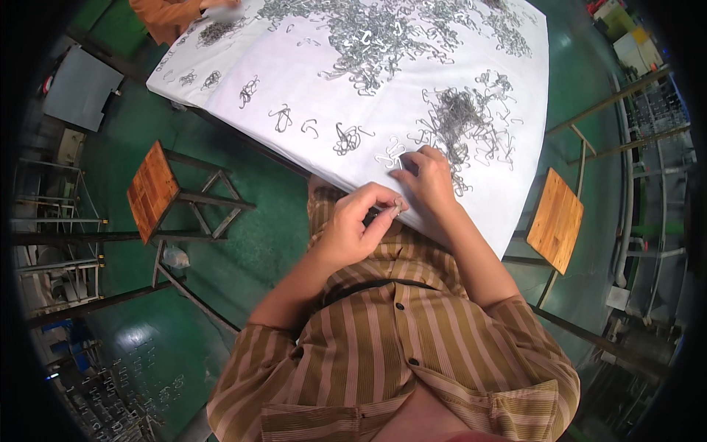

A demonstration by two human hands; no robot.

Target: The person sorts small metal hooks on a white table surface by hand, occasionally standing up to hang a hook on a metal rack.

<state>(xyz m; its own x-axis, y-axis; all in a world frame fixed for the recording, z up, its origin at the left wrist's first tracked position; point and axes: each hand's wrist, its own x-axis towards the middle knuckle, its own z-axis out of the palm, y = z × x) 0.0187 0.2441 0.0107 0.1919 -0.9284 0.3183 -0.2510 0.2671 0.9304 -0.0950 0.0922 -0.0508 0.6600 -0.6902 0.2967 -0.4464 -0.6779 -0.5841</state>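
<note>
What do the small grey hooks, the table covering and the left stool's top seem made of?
Hooks: probably metal wire, smooth, judging by their grey shine.
Table covering: matt white with soft creases; cloth or plastic sheet, unclear which.
Left stool top: likely wood, perhaps varnished, from its orange-brown, plank-like streaks.

Table (291, 79): white top
Far edge: broad heap of metal hooks (364, 48)
Toward right edge: darker wire tangle (456, 114)
Near edge: small hook clusters (346, 140), paler hooks (392, 150)
</note>
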